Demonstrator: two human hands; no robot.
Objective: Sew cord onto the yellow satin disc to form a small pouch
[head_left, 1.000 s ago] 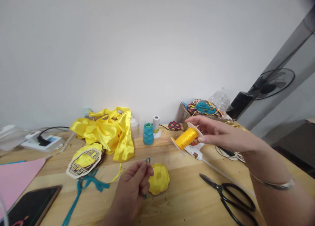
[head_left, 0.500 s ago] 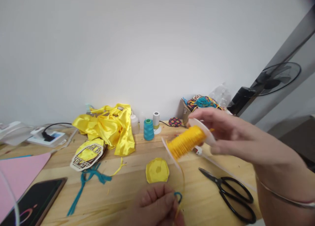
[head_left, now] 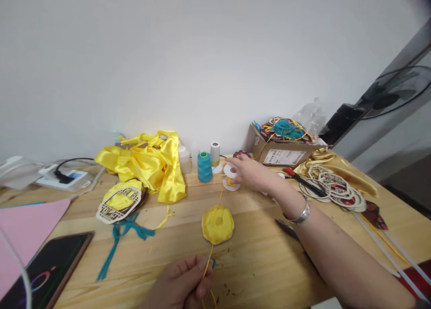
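My left hand (head_left: 186, 277), low in the middle, pinches a thin yellow cord (head_left: 208, 259) together with a small teal cord loop (head_left: 213, 263). From there the cord runs across a yellow fabric-covered disc (head_left: 218, 224) up to a white-flanged spool of yellow cord (head_left: 231, 181). The spool stands upright on the table, and my right hand (head_left: 251, 172) has its fingers around the right and far side of it. Part of the scissors (head_left: 288, 228) shows; my right forearm hides the rest.
A teal thread cone (head_left: 204, 167) and a white spool (head_left: 215, 152) stand behind. Yellow satin (head_left: 144, 165), cut-out frames (head_left: 119, 205), teal strips (head_left: 114, 250) and a phone (head_left: 50, 268) lie left. A cardboard box (head_left: 283, 154) and a red-and-black tool (head_left: 306, 182) are right.
My right hand has carried the spool away from me, down onto the table by the thread cone, paying out cord. The cord now crosses the disc. My left hand has shifted left, still pinching.
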